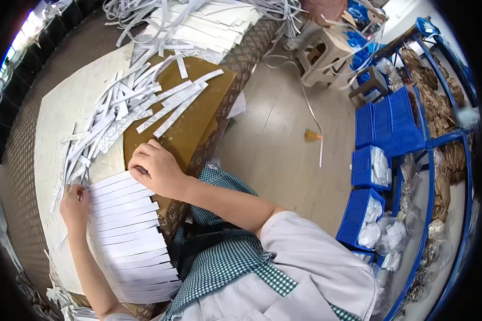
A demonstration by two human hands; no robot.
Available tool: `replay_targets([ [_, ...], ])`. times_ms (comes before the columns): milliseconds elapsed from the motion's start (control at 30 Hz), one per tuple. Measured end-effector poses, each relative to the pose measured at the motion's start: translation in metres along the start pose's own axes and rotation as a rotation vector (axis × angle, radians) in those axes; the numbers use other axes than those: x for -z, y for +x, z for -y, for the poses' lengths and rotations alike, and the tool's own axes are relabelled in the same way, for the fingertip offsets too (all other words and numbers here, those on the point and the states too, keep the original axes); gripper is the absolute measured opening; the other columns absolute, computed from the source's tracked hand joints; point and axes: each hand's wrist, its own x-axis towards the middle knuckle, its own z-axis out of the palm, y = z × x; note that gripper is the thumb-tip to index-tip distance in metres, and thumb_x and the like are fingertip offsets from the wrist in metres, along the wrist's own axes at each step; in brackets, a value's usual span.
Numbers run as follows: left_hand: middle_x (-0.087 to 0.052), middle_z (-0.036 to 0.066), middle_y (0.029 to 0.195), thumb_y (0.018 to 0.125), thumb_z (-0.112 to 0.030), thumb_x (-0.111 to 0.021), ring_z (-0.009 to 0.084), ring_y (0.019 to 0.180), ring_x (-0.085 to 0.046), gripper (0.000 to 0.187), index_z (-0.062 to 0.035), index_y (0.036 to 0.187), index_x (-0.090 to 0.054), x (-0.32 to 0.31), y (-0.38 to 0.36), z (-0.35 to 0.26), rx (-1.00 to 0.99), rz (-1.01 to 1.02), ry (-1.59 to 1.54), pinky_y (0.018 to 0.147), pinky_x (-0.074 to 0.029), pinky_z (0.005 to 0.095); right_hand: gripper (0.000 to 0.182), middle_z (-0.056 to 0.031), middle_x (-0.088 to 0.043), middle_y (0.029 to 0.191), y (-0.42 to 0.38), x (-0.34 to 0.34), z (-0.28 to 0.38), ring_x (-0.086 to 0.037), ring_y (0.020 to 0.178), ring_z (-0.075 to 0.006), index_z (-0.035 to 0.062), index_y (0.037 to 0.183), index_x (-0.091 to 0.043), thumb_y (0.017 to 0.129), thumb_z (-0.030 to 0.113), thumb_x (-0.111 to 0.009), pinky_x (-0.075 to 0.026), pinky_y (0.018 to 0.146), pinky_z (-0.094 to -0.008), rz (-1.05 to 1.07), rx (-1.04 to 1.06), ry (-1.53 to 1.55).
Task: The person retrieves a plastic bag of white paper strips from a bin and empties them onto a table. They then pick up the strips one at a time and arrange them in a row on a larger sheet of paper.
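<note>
White strips (131,235) lie side by side in an overlapping row on the table in front of me. At the row's left edge, my left hand (76,207) has its thumb and fingers pinched at the end of the topmost white strip (114,180). My right hand (156,168) is closed over the other end of that strip, its fingers curled down. Beyond my hands, a loose heap of printed strips (110,115) spreads over a pale sheet (56,128). Several longer strips (179,104) rest on a brown board (211,85).
More white strips and curled trimmings (203,24) cover the table's far end. On the right are a beige plastic stool (326,56), blue bins (393,120) and a blue shelf rack (431,187) with bagged goods. An orange object (312,135) lies on the floor.
</note>
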Motion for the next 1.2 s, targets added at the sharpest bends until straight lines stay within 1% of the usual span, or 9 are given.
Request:
replay_targets([
  [133,-0.065,0.015,0.095,0.089,-0.018,-0.062,0.0343,0.091,-0.065,0.015,-0.0033,0.088,-0.067,-0.01,0.002,0.006,-0.06,0.012,0.222,0.077,-0.052,0.0457,0.004,-0.0046,-0.064,0.087,0.002,0.007,0.004,-0.057,0.085,-0.0261,0.0077,0.081,-0.069,0.08,0.009,-0.072,-0.05,0.074,-0.037,0.05,-0.024,0.02],
  [200,-0.065,0.016,0.096,0.09,-0.018,-0.059,0.0354,0.092,-0.065,0.018,-0.0034,0.097,-0.065,0.005,0.003,-0.01,-0.008,0.102,0.242,0.078,-0.053,0.0469,0.004,-0.0068,-0.067,0.088,0.004,0.008,0.007,-0.059,0.084,-0.0285,0.0062,0.083,-0.07,0.08,0.006,-0.072,-0.05,0.075,-0.0378,0.026,0.015,0.002],
  [233,-0.065,0.017,0.096,0.089,-0.019,-0.058,0.036,0.092,-0.065,0.02,-0.0035,0.098,-0.065,-0.004,0.003,-0.001,-0.037,0.023,0.235,0.078,-0.053,0.0479,0.003,-0.0067,-0.065,0.088,0.004,0.008,0.006,-0.059,0.088,-0.0281,0.0078,0.083,-0.07,0.08,0.009,-0.072,-0.05,0.076,-0.038,0.065,-0.009,0.003],
  [333,-0.067,0.014,0.095,0.086,-0.02,-0.059,0.0341,0.091,-0.067,0.018,-0.0066,0.093,-0.068,-0.002,0.01,0.008,0.012,0.02,0.118,0.078,-0.054,0.0464,0.002,-0.0056,-0.066,0.087,0.005,0.006,0.008,-0.058,0.079,-0.0258,0.0061,0.084,-0.07,0.082,0.007,-0.071,-0.05,0.07,-0.0371,0.063,-0.004,0.014],
  [467,-0.067,0.011,0.093,0.085,-0.022,-0.062,0.0315,0.091,-0.067,0.016,-0.0079,0.09,-0.068,0.009,0.006,0.007,0.09,-0.025,-0.094,0.077,-0.054,0.0439,0.003,-0.0049,-0.065,0.087,0.006,0.008,0.01,-0.057,0.079,-0.0244,0.0056,0.085,-0.07,0.082,0.007,-0.071,-0.049,0.07,-0.0361,0.098,0.0,0.006],
  [667,-0.064,0.008,0.098,0.084,-0.023,-0.068,0.0262,0.091,-0.066,0.02,-0.0073,0.097,-0.065,0.017,-0.007,0.0,0.001,0.119,-0.022,0.078,-0.052,0.0379,0.004,-0.0047,-0.066,0.089,0.006,0.009,0.011,-0.056,0.08,-0.0234,0.0047,0.086,-0.07,0.083,0.007,-0.071,-0.048,0.071,-0.0347,0.119,-0.049,0.036],
  [967,-0.069,0.01,0.081,0.078,-0.019,-0.07,0.0277,0.078,-0.067,0.017,-0.0034,0.084,-0.067,0.014,0.008,0.009,0.169,0.214,-0.287,0.071,-0.053,0.0374,0.004,-0.005,-0.066,0.09,0.007,0.01,0.012,-0.056,0.081,-0.0225,0.0041,0.087,-0.071,0.084,0.006,-0.071,-0.048,0.072,-0.0336,0.132,-0.044,0.02],
  [1067,-0.069,0.015,0.079,0.075,-0.022,-0.071,0.0327,0.08,-0.067,0.018,-0.0048,0.079,-0.067,0.016,0.015,0.012,0.179,0.139,-0.272,0.072,-0.053,0.042,0.004,-0.0046,-0.066,0.089,0.006,0.009,0.013,-0.056,0.081,-0.0221,0.004,0.087,-0.071,0.083,0.005,-0.071,-0.048,0.072,-0.0334,0.123,-0.073,0.044],
  [1200,-0.07,0.017,0.084,0.078,-0.02,-0.068,0.0351,0.082,-0.067,0.016,-0.0039,0.082,-0.068,0.021,0.034,0.032,0.225,-0.159,-0.15,0.074,-0.053,0.0425,0.008,-0.0067,-0.066,0.095,0.004,0.01,0.011,-0.058,0.087,-0.0239,0.0044,0.091,-0.071,0.083,0.004,-0.071,-0.049,0.077,-0.0341,0.13,-0.1,0.051],
])
